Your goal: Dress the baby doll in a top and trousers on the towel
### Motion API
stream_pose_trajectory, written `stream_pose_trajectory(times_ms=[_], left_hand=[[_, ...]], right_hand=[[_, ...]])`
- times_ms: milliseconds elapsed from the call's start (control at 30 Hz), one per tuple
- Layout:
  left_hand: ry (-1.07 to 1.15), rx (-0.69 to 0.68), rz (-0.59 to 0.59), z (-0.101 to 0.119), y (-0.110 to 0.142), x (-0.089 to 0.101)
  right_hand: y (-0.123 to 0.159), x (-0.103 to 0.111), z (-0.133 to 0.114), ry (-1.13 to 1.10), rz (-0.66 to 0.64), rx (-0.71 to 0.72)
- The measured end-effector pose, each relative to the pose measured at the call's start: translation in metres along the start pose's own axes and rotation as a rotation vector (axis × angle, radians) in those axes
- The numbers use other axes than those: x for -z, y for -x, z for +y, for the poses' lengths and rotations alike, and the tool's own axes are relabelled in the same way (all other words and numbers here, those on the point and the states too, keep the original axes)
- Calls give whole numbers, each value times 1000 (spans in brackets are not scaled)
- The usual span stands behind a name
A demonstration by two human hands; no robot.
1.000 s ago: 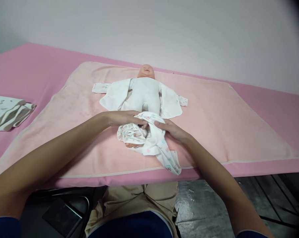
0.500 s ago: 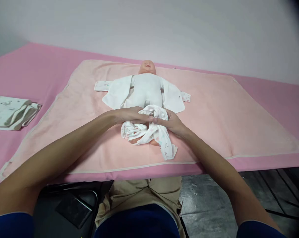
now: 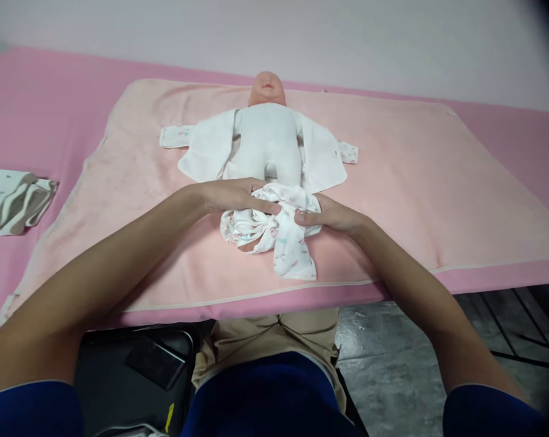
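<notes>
A baby doll lies on its back on a peach towel, its white patterned jacket spread open at both sides. Bunched white printed trousers cover the doll's legs, one trouser leg trailing toward me. My left hand grips the upper left edge of the trousers at the doll's hips. Opposite it, my right hand holds the right edge, fingers curled into the cloth. A doll's foot peeks out under the bunched fabric.
The towel lies on a pink-covered table against a pale wall. A folded patterned cloth sits at the left edge. Below the table's near edge are my lap, a dark chair seat and grey floor.
Both hands have drawn the trousers up toward the doll's hips, so the trailing leg lies shorter. The camera has tilted down and closer.
</notes>
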State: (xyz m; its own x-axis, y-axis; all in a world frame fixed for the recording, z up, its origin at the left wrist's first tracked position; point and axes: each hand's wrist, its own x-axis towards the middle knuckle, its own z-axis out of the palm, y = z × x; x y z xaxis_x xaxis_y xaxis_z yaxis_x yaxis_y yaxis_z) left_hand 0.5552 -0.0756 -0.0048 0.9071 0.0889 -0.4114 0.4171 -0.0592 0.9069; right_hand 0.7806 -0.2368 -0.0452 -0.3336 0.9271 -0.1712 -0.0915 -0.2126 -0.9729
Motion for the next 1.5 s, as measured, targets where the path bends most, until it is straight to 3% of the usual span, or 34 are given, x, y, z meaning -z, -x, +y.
stream_pose_trajectory(times_ms=[167,267,433,500,633,900,1033,1133,1267,1367,1500], left_hand=[[102,-62,30,-11,-4,3],[66,-99,64,-16,-7,4],[-51,-138,116,-19,-7,6],[-67,-133,92,-18,-6,7],[-19,-117,-41,-18,-4,10],[88,-198,-88,-30,-6,14],[113,-127,-65,-27,-3,14],[49,-77,-45,-22,0,12],[9,-142,-2,-19,0,7],[12,-170,27,-20,-2,5],[-43,-103,51,-19,0,6]], right_hand=[[-4,-6,7,-106,76,105],[-3,-11,6,-93,94,81],[5,-7,1,11,-31,-21],[5,-7,1,27,-70,42],[2,-11,5,-14,5,144],[5,-10,6,1,-57,74],[-1,-21,4,-66,199,216],[-2,-27,2,-60,297,165],[6,-20,-3,4,69,13],[11,-14,-3,33,-97,-21],[6,-15,4,-40,-14,89]])
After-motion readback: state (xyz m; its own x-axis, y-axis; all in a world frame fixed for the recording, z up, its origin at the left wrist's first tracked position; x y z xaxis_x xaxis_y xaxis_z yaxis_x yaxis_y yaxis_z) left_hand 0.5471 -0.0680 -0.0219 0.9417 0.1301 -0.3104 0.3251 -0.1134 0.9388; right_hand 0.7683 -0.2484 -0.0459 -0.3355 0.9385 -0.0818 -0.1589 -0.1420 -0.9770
